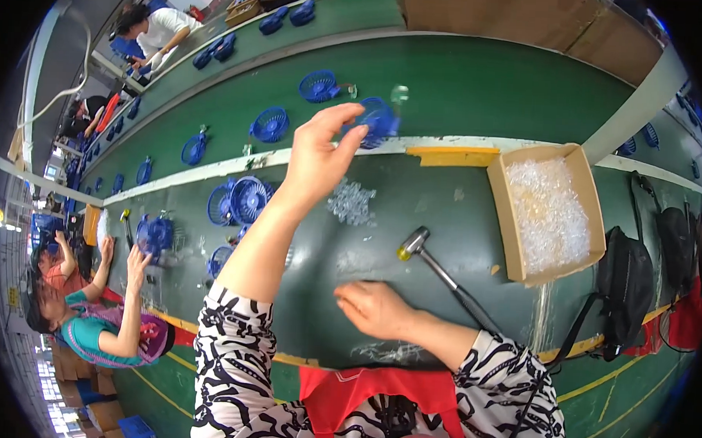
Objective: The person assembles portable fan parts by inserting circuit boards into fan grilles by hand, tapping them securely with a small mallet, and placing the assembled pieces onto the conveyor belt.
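Observation:
My left hand (pixel 323 151) reaches over the white rail at the belt's near edge, thumb and fingers apart. Just beyond its fingertips is a blurred blue round fan grille housing (pixel 379 120), with a small clear piece (pixel 400 94) beside it. I see no firm grip on the housing. Low over the near bench, my right hand (pixel 378 309) has its fingers loosely extended and nothing visible in them. A hammer (pixel 450 280) with a yellow-tipped head lies to its right. Small clear plastic parts (pixel 352 202) are heaped beyond it. Several blue grilles (pixel 250 200) sit partly behind my left forearm.
A cardboard box (pixel 514 246) full of clear plastic parts stands on the right, near a black bag (pixel 626 282). More blue housings (pixel 270 125) line the green belt (pixel 466 91). Co-workers (pixel 115 330) work on the left. A slanted post (pixel 634 102) rises at right.

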`<state>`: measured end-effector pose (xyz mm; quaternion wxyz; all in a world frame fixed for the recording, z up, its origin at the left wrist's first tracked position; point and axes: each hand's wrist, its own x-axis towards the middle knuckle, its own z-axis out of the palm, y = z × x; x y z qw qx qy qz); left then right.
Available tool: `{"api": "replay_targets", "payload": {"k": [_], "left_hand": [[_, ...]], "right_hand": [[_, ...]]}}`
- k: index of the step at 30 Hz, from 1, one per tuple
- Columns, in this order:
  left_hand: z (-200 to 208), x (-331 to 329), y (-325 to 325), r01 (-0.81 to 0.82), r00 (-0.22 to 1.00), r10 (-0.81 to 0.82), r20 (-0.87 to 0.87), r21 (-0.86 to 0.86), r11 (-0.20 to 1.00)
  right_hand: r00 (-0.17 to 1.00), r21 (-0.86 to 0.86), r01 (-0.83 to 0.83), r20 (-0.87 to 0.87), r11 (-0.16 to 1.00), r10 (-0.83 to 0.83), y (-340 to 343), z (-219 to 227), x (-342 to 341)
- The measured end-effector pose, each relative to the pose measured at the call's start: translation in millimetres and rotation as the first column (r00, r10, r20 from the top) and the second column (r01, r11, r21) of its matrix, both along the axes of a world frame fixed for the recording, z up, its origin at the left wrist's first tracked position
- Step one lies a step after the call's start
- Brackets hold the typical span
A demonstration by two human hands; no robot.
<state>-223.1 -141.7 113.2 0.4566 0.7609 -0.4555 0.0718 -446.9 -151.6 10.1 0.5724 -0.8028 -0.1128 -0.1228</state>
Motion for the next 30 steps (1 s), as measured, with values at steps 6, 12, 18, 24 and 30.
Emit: {"api": "replay_targets", "payload": {"k": [6,12,18,24,30], "left_hand": [[-57.2,93.1,-48.9,-0.223,0.974,0.207,0.091,0.240,0.945],[-100.6,131.3,-70.9,-0.336,0.941,0.319,0.112,0.404,0.851],[-86.9,97.6,-53.0,-0.317,0.946,0.322,0.036,0.304,0.898],[-39.7,18.3,1.6,-0.132,0.991,0.133,0.003,0.104,0.986],[10.8,-72.1,81.0,-0.153,0.902,0.066,0.428,0.172,0.973]], "right_hand": [[1.000,0.000,0.017,0.019,1.000,-0.017,3.3,-3.5,3.2],[1.000,-0.014,0.020,0.005,1.000,-0.020,-2.1,1.6,6.3],[1.000,0.034,0.005,-0.008,0.999,-0.005,1.0,-4.3,8.3],[0.999,0.081,0.011,-0.031,0.997,-0.008,1.8,-1.4,-0.6],[0.979,0.301,0.056,-0.202,0.952,0.006,-2.3,-9.0,3.6]]}}
